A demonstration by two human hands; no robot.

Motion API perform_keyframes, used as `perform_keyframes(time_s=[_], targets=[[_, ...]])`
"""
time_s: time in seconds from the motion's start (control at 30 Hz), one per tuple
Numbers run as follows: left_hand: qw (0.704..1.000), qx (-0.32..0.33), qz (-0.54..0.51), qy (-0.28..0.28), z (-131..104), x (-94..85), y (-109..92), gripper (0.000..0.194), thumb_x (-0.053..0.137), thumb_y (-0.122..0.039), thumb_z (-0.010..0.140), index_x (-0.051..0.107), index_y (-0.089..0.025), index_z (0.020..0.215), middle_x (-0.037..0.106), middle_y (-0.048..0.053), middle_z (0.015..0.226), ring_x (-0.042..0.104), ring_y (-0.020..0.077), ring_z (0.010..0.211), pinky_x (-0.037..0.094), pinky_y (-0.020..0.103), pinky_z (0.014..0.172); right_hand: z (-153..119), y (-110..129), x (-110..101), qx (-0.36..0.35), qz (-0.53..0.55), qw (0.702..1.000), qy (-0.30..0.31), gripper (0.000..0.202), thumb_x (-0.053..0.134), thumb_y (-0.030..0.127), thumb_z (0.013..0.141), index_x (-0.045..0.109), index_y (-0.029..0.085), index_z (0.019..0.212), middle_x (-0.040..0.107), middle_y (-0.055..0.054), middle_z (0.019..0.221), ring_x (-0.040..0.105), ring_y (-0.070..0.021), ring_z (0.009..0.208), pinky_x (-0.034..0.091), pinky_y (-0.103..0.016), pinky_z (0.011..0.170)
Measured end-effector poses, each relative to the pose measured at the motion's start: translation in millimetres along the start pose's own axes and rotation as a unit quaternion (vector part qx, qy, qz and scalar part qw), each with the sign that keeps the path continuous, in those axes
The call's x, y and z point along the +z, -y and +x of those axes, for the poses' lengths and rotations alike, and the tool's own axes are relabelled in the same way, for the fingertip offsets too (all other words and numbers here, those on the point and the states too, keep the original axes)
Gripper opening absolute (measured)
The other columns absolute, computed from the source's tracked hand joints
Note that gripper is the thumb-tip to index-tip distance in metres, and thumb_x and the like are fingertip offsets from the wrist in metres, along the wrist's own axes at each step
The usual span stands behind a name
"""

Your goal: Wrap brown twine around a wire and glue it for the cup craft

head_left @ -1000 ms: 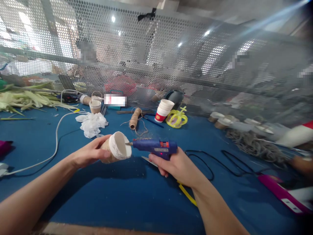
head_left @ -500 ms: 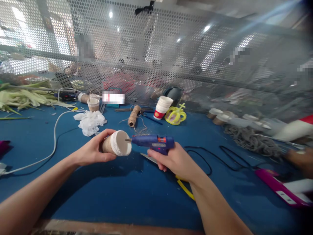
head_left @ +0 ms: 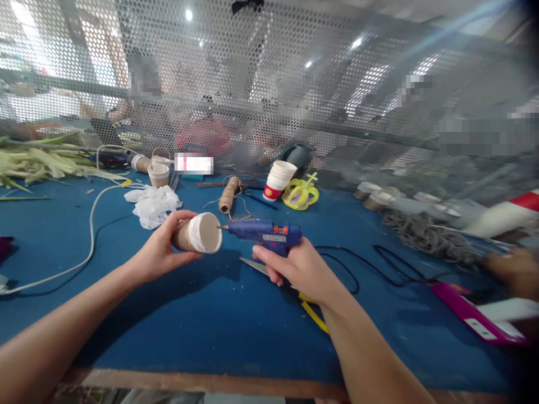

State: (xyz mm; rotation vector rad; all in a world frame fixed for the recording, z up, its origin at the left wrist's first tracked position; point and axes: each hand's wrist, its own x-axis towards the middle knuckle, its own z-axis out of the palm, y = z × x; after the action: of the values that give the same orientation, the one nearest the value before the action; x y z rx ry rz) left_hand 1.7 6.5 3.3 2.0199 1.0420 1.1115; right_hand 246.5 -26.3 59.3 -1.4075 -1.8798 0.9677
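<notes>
My left hand (head_left: 162,249) is closed around a paper cup (head_left: 197,233) wrapped in brown twine, with a white lacy band round its rim. The cup lies tilted sideways, its mouth facing right. In my right hand (head_left: 290,261) is a blue hot glue gun (head_left: 263,233), gripped by its handle. The gun's metal nozzle points left and is at the cup's rim; whether it touches cannot be made out. Under my right hand lie scissors (head_left: 255,265), blades pointing left, handles partly hidden.
Behind stand a twine spool (head_left: 228,195), stacked paper cups (head_left: 279,180), a yellow crown-shaped piece (head_left: 300,194) and white lace (head_left: 154,205). Grey cord (head_left: 433,238) and a purple power strip (head_left: 475,317) lie right, near another person's blurred hand (head_left: 516,272). A white cable (head_left: 93,235) crosses the left.
The view has shifted slightly, so the table's things sit a little higher and left. The cup has turned a little in my left hand, and the glue gun stays at its rim.
</notes>
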Motion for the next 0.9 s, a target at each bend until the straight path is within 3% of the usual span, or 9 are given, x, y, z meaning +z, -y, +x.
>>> perform_keyframes(time_s=[0.17, 0.37, 0.57, 0.7, 0.8, 0.9], targets=[[0.999, 0.027, 0.027, -0.021, -1.1, -0.8, -1.7, 0.052, 0.066, -0.030, 0.068, 0.037, -0.020, 0.110, 0.052, 0.008, 0.108, 0.051, 0.0221, 0.100, 0.041, 0.034, 0.086, 1.7, -0.6, 2.2, 0.021, -0.014, 1.000, -0.004, 0.028, 0.058, 0.036, 0.074, 0.053, 0.016, 0.054, 0.050, 0.002, 0.038, 0.048, -0.0087, 0.035, 0.042, -0.021, 0.040], [0.997, 0.026, 0.042, -0.053, -0.9, 2.1, 1.5, 0.058, 0.066, -0.031, 0.067, 0.035, -0.020, 0.115, 0.050, 0.009, 0.112, 0.049, 0.0232, 0.103, 0.039, 0.038, 0.090, 0.2, 0.6, 1.5, 0.042, 0.021, 0.994, 0.094, 0.028, 0.055, 0.039, 0.077, 0.057, 0.013, 0.066, 0.050, 0.003, 0.040, 0.047, -0.0084, 0.037, 0.042, -0.021, 0.041], [0.992, 0.057, 0.093, -0.059, 0.9, 0.3, -0.2, 0.061, 0.066, -0.033, 0.068, 0.036, -0.019, 0.119, 0.045, 0.011, 0.118, 0.042, 0.0252, 0.113, 0.032, 0.042, 0.097, 0.6, -0.4, 4.4, 0.012, -0.008, 1.000, 0.000, 0.035, 0.052, 0.039, 0.079, 0.051, 0.015, 0.053, 0.050, 0.001, 0.040, 0.048, -0.0084, 0.038, 0.043, -0.022, 0.044], [0.989, 0.081, 0.107, -0.063, 1.5, -0.2, 1.0, 0.055, 0.066, -0.032, 0.068, 0.040, -0.020, 0.115, 0.047, 0.010, 0.114, 0.045, 0.0249, 0.109, 0.035, 0.042, 0.095, 0.1, 0.8, 6.2, 0.037, -0.032, 0.998, 0.034, 0.035, 0.054, 0.040, 0.077, 0.052, 0.015, 0.052, 0.051, 0.001, 0.040, 0.048, -0.0092, 0.037, 0.043, -0.023, 0.043], [0.992, 0.049, 0.080, -0.086, 2.7, 2.2, 4.1, 0.055, 0.068, -0.031, 0.065, 0.040, -0.020, 0.111, 0.051, 0.008, 0.110, 0.049, 0.0242, 0.104, 0.038, 0.042, 0.091, -0.6, 1.5, 5.1, 0.044, 0.023, 0.996, 0.073, 0.029, 0.055, 0.040, 0.076, 0.057, 0.014, 0.064, 0.050, 0.003, 0.040, 0.047, -0.0088, 0.037, 0.042, -0.022, 0.042], [0.995, -0.015, 0.017, -0.100, 3.8, 5.0, 6.7, 0.060, 0.071, -0.031, 0.059, 0.039, -0.020, 0.108, 0.054, 0.006, 0.104, 0.052, 0.0240, 0.099, 0.042, 0.042, 0.088, -0.5, 0.6, 4.1, 0.027, 0.062, 0.996, 0.051, 0.028, 0.053, 0.039, 0.078, 0.057, 0.013, 0.069, 0.049, 0.004, 0.039, 0.045, -0.0079, 0.036, 0.041, -0.021, 0.042]])
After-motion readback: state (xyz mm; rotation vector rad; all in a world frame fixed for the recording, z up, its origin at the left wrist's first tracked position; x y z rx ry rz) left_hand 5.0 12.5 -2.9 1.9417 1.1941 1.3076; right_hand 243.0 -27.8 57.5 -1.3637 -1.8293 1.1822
